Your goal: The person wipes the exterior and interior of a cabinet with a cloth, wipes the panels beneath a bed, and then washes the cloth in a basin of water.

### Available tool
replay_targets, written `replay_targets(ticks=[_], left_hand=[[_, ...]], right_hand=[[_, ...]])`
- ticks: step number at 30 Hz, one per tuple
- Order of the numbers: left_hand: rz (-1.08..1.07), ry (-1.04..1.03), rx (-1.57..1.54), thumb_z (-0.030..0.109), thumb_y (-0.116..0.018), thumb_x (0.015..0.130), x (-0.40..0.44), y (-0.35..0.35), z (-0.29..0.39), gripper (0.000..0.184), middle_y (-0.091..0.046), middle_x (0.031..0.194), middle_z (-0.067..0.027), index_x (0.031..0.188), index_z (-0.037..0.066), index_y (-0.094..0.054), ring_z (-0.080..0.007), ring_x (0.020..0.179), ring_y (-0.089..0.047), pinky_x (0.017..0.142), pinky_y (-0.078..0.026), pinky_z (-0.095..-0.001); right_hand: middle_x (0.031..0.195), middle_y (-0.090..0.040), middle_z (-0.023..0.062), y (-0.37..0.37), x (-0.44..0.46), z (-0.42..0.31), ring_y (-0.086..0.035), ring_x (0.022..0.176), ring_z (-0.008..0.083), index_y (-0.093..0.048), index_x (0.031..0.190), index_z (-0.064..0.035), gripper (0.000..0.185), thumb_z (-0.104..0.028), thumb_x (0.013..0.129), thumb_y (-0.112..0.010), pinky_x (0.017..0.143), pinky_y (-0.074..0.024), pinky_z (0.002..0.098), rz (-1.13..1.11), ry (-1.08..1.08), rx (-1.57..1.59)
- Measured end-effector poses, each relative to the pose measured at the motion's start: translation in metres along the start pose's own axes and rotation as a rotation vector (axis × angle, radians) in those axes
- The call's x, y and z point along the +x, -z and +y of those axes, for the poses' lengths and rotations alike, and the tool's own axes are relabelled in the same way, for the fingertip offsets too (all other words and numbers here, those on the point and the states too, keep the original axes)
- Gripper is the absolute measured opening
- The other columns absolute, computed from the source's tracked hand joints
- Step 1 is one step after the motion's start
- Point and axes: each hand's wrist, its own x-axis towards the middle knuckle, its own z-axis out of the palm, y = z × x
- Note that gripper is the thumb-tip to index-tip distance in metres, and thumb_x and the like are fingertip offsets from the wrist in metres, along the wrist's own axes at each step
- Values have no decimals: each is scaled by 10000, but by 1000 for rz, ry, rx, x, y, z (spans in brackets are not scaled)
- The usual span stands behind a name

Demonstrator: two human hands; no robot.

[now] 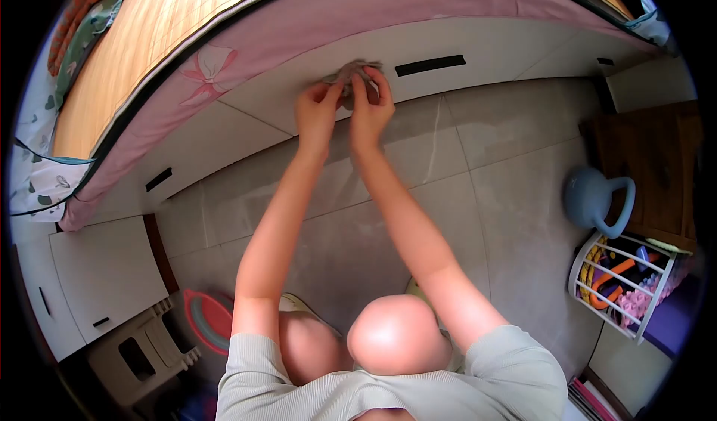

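Observation:
A crumpled grey-brown cloth (pixel 355 72) is bunched between my two hands against the white drawer front (pixel 287 96) under the bed. My left hand (pixel 317 115) holds the cloth's left side, with its fingers closed on it. From the right, my right hand (pixel 371 111) pinches the same cloth, its fingers bent. A black handle slot (pixel 430 65) lies just right of the cloth. Above the drawers hangs a pink fabric bed edge (pixel 299 32) with a flower pattern (pixel 211 72).
Grey floor tiles (pixel 403 197) lie below the drawers. At the right are a blue watering can (pixel 586 197), a dark wooden cabinet (pixel 646 171) and a white rack (pixel 624 283) of coloured items. A red basin (pixel 209 319), beige stool (pixel 142 354) and white cabinet (pixel 108 279) are at the left.

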Motion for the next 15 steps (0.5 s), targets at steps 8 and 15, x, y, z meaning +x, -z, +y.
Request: replay_targets(ticks=[8,15], left_hand=[[151,-44,616,147,-550,817,20,-56,-70,212,-606,665,-48,731,-36,-613,-140,553,-531,506,-419,-272],[471,198,39,100,-546,792,39,22,-156,117,-607,748,-48,807,6,-613,-135,578,-542,532,-458,-254]], right_hand=[[970,-578,47,80,30,60,-554,824,127,-529,1027,-25,197,-27,833,-559,695,-457,243,83,-165,37],[807,-614,45,58,-5,82,-569,697,124,-640,818,-37,95,-21,724,-633,631,-458,271,-209,-73,-428]])
